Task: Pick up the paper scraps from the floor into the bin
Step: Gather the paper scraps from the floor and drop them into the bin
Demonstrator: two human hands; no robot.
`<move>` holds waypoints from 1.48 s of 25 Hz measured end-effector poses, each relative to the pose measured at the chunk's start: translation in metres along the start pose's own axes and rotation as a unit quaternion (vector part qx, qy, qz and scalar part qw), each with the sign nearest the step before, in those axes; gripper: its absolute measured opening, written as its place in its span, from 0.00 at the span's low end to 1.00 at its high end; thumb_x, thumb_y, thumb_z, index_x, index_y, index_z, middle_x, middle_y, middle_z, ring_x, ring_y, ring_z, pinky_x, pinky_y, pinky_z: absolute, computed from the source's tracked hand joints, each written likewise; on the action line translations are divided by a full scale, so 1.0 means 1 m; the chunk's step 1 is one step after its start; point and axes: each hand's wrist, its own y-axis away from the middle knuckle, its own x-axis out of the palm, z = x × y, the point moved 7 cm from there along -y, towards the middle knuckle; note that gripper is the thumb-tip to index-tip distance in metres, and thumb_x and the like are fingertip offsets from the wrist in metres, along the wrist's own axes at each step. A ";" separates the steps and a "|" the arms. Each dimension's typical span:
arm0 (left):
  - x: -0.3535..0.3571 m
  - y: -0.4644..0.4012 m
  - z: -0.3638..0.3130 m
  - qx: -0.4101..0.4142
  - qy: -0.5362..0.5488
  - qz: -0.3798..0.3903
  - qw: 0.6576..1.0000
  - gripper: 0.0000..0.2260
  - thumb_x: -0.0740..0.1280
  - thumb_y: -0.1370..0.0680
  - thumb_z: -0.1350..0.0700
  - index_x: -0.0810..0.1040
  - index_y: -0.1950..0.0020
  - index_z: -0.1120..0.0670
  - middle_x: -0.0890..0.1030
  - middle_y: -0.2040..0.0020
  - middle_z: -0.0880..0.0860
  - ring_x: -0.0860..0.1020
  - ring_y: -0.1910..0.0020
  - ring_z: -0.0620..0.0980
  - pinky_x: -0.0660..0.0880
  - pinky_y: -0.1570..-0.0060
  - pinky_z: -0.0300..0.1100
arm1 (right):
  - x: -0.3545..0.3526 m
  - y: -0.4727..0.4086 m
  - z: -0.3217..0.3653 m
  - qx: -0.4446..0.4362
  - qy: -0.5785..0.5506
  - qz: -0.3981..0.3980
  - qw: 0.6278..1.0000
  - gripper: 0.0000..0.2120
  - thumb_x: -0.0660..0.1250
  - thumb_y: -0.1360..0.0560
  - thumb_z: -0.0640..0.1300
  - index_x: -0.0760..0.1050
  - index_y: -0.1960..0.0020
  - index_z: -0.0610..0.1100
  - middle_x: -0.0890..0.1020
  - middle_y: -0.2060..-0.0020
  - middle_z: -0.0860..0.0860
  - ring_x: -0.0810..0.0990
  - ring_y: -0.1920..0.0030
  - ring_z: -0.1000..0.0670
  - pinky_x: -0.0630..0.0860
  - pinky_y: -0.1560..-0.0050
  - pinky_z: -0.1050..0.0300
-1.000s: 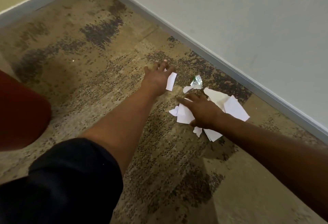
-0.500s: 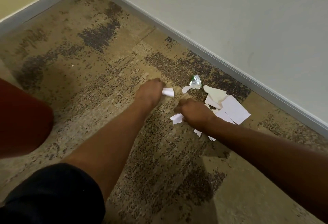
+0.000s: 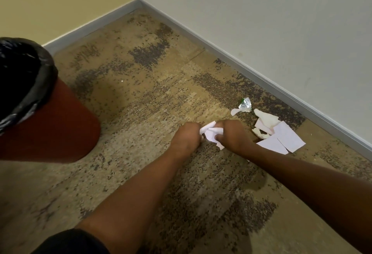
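both hands meet low over the carpet (image 3: 141, 133) near the middle of the scene. the left hand (image 3: 186, 140) and the right hand (image 3: 231, 136) are curled into loose fists, knuckles up, fingers closed together on a crumpled bunch of white paper (image 3: 210, 133) that sits pinched between them, its creased edges poking out above and below the gap between the two fists. just right of the right hand, more loose paper scraps (image 3: 281, 139) lie flat on the carpet, two larger white sheets nearest and some cream torn bits behind them. a shiny foil wrapper (image 3: 245, 104) lies a little farther off, close to the grey skirting (image 3: 261, 76). the red bin (image 3: 60, 133) with a black liner (image 3: 26, 76) stands well apart at the left.
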 end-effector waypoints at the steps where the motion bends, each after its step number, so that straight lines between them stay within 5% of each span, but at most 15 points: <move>1: -0.009 0.006 0.002 -0.004 0.021 -0.005 1.000 0.05 0.68 0.23 0.57 0.81 0.51 0.58 0.80 0.57 0.57 0.77 0.60 0.55 0.67 0.63 0.42 | -0.004 -0.001 0.008 0.021 -0.013 -0.011 1.000 0.17 0.71 0.31 0.43 0.81 0.43 0.42 0.84 0.51 0.44 0.82 0.50 0.45 0.67 0.55 0.62; 7: -0.108 0.045 0.023 -0.013 0.110 -0.137 0.984 0.11 0.69 0.21 0.56 0.79 0.43 0.61 0.80 0.52 0.57 0.77 0.56 0.55 0.66 0.61 0.41 | -0.044 -0.016 0.087 0.054 -0.111 -0.080 0.989 0.25 0.76 0.30 0.45 0.77 0.36 0.41 0.82 0.42 0.45 0.80 0.45 0.47 0.69 0.50 0.62; 11: -0.187 0.077 0.045 -0.023 0.142 -0.238 0.960 0.11 0.68 0.21 0.55 0.81 0.42 0.58 0.84 0.49 0.58 0.81 0.52 0.57 0.69 0.59 0.41 | -0.072 -0.030 0.166 -0.006 -0.157 -0.102 0.982 0.22 0.76 0.31 0.49 0.78 0.39 0.44 0.84 0.48 0.47 0.82 0.51 0.49 0.77 0.53 0.56; 15: -0.261 0.123 0.079 -0.044 0.151 -0.336 0.929 0.10 0.68 0.22 0.54 0.82 0.44 0.58 0.84 0.53 0.57 0.81 0.56 0.56 0.72 0.61 0.43 | -0.087 -0.041 0.260 -0.096 -0.177 -0.115 0.973 0.13 0.76 0.31 0.49 0.80 0.49 0.47 0.83 0.55 0.50 0.80 0.57 0.51 0.69 0.65 0.60; 20: -0.325 0.183 0.136 -0.096 0.125 -0.433 0.887 0.12 0.67 0.23 0.53 0.83 0.46 0.59 0.84 0.54 0.58 0.82 0.57 0.57 0.77 0.59 0.48 | -0.083 -0.045 0.372 -0.191 -0.195 -0.106 0.956 0.08 0.75 0.31 0.48 0.79 0.54 0.48 0.81 0.59 0.52 0.78 0.61 0.52 0.67 0.69 0.62; 26: -0.347 0.242 0.218 -0.173 0.124 -0.480 0.851 0.12 0.64 0.23 0.52 0.81 0.46 0.57 0.85 0.53 0.58 0.81 0.51 0.60 0.73 0.55 0.45 | -0.032 -0.051 0.471 -0.226 -0.223 -0.021 0.948 0.13 0.76 0.33 0.50 0.71 0.65 0.48 0.73 0.69 0.54 0.70 0.67 0.53 0.63 0.71 0.60; 28: -0.344 0.256 0.242 -0.212 0.115 -0.479 0.844 0.13 0.66 0.22 0.52 0.79 0.41 0.57 0.84 0.48 0.59 0.80 0.47 0.61 0.70 0.55 0.45 | -0.011 -0.050 0.490 -0.229 -0.222 0.023 0.947 0.09 0.76 0.33 0.49 0.77 0.59 0.51 0.79 0.62 0.54 0.77 0.60 0.52 0.68 0.66 0.60; 30: -0.332 0.265 0.258 -0.252 0.107 -0.452 0.849 0.16 0.67 0.21 0.51 0.75 0.37 0.58 0.81 0.42 0.60 0.78 0.43 0.63 0.69 0.54 0.45 | 0.006 -0.047 0.502 -0.241 -0.193 0.053 0.950 0.15 0.76 0.33 0.47 0.79 0.48 0.48 0.82 0.53 0.50 0.79 0.53 0.50 0.71 0.59 0.59; 37: -0.301 0.275 0.286 -0.303 0.126 -0.383 0.864 0.35 0.76 0.26 0.52 0.64 0.23 0.55 0.73 0.29 0.59 0.72 0.31 0.59 0.71 0.36 0.50 | 0.030 -0.046 0.505 -0.203 -0.186 0.135 0.952 0.29 0.79 0.34 0.41 0.73 0.36 0.45 0.77 0.40 0.46 0.79 0.47 0.47 0.79 0.55 0.53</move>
